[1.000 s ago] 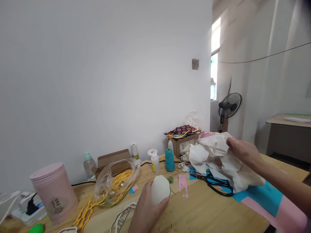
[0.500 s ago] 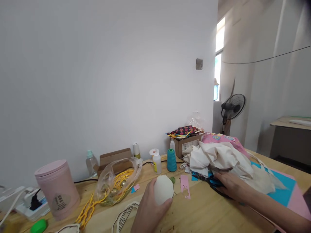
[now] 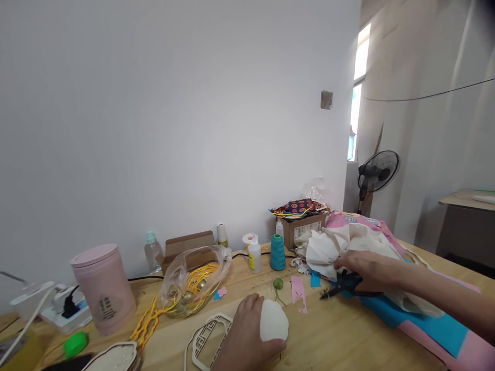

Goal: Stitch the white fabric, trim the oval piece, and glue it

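My left hand [image 3: 247,337] is wrapped round a white scalloped piece [image 3: 274,320] that rests on the wooden table [image 3: 332,335] at the bottom centre. My right hand [image 3: 367,272] reaches in from the right and grips black-and-blue scissors [image 3: 340,286], whose tips point left above the table. Just behind that hand lies a crumpled pile of cream cloth [image 3: 340,245]. A pink paper scrap [image 3: 298,293] with a cut-out lies between my two hands. A wooden lattice frame [image 3: 207,335] lies left of my left hand.
A pink canister [image 3: 103,288], a bag of yellow cord [image 3: 191,281], a glue bottle [image 3: 254,253], a teal thread cone [image 3: 277,251] and a cardboard box [image 3: 301,229] line the back. Blue and pink sheets [image 3: 425,330] cover the right. A power strip [image 3: 62,312] sits far left. A fan [image 3: 377,172] stands behind.
My right hand came down off the top of the cloth pile, took hold of the scissors and drew them out to the left. My left hand slid the white piece nearer.
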The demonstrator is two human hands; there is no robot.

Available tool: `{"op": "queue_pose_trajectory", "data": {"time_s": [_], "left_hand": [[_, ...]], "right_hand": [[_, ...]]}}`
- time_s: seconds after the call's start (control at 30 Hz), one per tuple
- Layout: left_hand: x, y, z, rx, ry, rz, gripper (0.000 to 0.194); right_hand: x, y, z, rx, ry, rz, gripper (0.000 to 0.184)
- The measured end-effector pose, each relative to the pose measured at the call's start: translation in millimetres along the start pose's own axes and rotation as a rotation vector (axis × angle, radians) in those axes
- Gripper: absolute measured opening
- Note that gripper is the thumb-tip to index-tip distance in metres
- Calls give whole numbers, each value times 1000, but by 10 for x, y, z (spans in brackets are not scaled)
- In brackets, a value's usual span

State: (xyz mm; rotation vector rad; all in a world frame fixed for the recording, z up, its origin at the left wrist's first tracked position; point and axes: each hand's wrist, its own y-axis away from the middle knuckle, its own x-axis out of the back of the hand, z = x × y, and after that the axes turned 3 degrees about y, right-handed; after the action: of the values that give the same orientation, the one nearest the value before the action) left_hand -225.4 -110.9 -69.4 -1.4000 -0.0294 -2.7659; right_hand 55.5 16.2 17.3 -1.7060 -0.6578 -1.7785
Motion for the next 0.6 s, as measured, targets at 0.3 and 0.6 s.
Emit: {"op": "queue_pose_trajectory", "data": {"time_s": [0.3, 0.6], "left_hand": [[-102, -233, 432, -275, 238, 31, 56], [-487, -1035, 893, -208, 603, -144, 36]], "right_hand": [[-33, 11, -254, 157, 220, 146, 39], [-171, 147, 29, 171, 283, 389, 46]]}}
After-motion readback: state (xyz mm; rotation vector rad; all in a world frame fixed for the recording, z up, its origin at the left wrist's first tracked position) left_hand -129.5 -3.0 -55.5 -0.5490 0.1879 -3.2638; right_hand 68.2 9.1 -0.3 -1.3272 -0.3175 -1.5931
